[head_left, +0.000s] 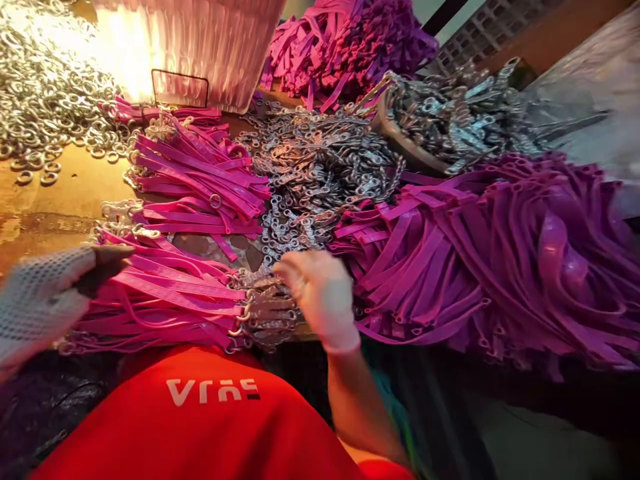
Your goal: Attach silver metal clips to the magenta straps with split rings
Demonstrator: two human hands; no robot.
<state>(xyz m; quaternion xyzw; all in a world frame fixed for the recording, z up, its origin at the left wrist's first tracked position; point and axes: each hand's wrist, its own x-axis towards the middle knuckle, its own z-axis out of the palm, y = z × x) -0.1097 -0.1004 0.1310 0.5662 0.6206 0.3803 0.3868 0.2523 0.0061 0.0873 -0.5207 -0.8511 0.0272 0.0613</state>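
A bundle of pink straps [175, 293] lies in front of me, with metal rings and clasps at its ends. My left hand [55, 293], in a grey mesh glove with the fingertips dark, is over the bundle's left end, fingers stretched to the right and apparently holding nothing. My right hand [320, 293], in a pale glove and blurred, is above the metal clasps [273, 310] at the bundle's right end. Its fingers curl in toward the small chain pieces [295, 230]; anything between them is hidden.
Loose rings [50, 87] cover the left back beside a lit translucent bin [200, 47]. More pink straps [195, 163] lie behind the bundle. Metal chains [325, 157] are heaped centrally, near a full bowl of clasps [450, 120]. Purple straps [475, 247] hang over the right edge.
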